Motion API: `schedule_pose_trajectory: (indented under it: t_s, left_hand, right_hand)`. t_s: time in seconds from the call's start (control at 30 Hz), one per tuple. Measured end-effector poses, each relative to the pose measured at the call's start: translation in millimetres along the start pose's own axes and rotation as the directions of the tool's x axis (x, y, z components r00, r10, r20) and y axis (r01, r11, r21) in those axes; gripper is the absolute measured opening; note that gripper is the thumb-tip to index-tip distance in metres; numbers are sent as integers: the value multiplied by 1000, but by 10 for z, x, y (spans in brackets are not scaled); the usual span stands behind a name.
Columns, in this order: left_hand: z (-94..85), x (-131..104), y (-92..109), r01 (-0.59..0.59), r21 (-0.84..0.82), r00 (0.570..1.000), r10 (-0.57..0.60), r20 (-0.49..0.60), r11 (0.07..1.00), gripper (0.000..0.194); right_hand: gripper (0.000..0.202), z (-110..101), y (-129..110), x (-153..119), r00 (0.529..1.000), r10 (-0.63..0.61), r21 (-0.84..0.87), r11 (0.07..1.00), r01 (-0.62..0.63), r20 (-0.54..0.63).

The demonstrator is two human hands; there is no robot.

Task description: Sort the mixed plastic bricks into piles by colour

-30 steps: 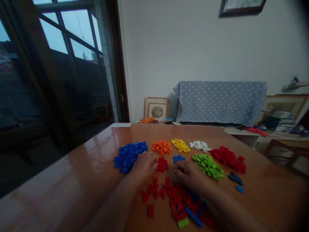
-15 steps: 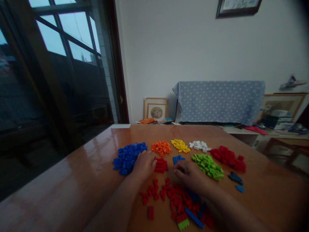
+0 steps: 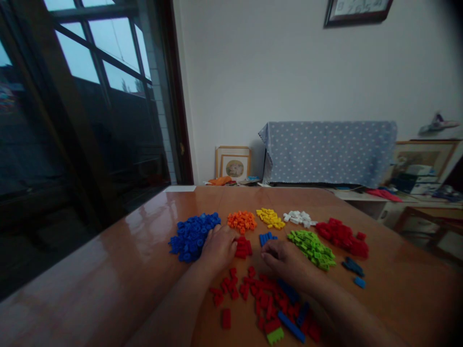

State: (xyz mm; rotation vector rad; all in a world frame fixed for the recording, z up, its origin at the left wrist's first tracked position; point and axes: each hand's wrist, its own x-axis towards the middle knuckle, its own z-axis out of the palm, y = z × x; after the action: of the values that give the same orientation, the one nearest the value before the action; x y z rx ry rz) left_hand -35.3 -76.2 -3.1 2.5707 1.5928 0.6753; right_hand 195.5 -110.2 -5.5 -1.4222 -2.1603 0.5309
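My left hand (image 3: 220, 246) rests palm down on the table, fingers stretched forward and thumb alongside. Its fingertips and thumb reach the left side of a neat group of red toy bricks (image 3: 244, 247), partly covering it. The pile of blue bricks (image 3: 193, 236) lies directly left of this hand. My right hand (image 3: 280, 258) is closed, its fingers curled inward; whatever they may hold is hidden. Just beyond its knuckles sits a small row of blue bricks (image 3: 266, 238). Scattered red bricks (image 3: 265, 294) lie between my forearms, partly behind the right one.
Orange bricks (image 3: 241, 220), yellow bricks (image 3: 269, 218) and white bricks (image 3: 299, 218) form piles farther back. Green bricks (image 3: 311, 248) and another red pile (image 3: 342, 236) lie right. Dark blue pieces (image 3: 353, 266) are near them. A long blue brick (image 3: 291, 326) lies close to me.
My left hand has shifted slightly right and covers more of the red group's left side. My right hand has barely moved, and the piles look the same.
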Motion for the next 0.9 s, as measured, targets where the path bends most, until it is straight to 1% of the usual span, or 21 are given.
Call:
schedule_pose_trajectory:
  t_s: [0.1,0.3,0.47,0.67,0.77,0.9]
  left_hand:
    - [21,9,-3,31,19,999,-31,7,999,15]
    - [12,19,7,44,63,999,-43,-19,997,10]
    - [3,25,-4,93,103,995,-88,-52,990,11]
    - [-26,18,11,83,113,994,-75,-73,990,15]
    - [-70,-6,36,65,94,995,-57,-77,993,17]
    - [-110,-46,44,44,27,998,-43,-46,999,17]
  right_hand:
    - [18,-14,-19,-2,1000,1,0,1000,-1,-2]
    - [17,-12,-10,4,1000,8,5,1000,-8,6]
    - [17,-5,8,3,1000,-3,15,1000,3,1]
    - [16,-66,-1,-6,1000,-9,10,1000,9,8]
    - [12,-118,5,-31,998,-6,17,1000,5,60]
    - [9,-175,-3,-102,976,-25,38,999,18,215]
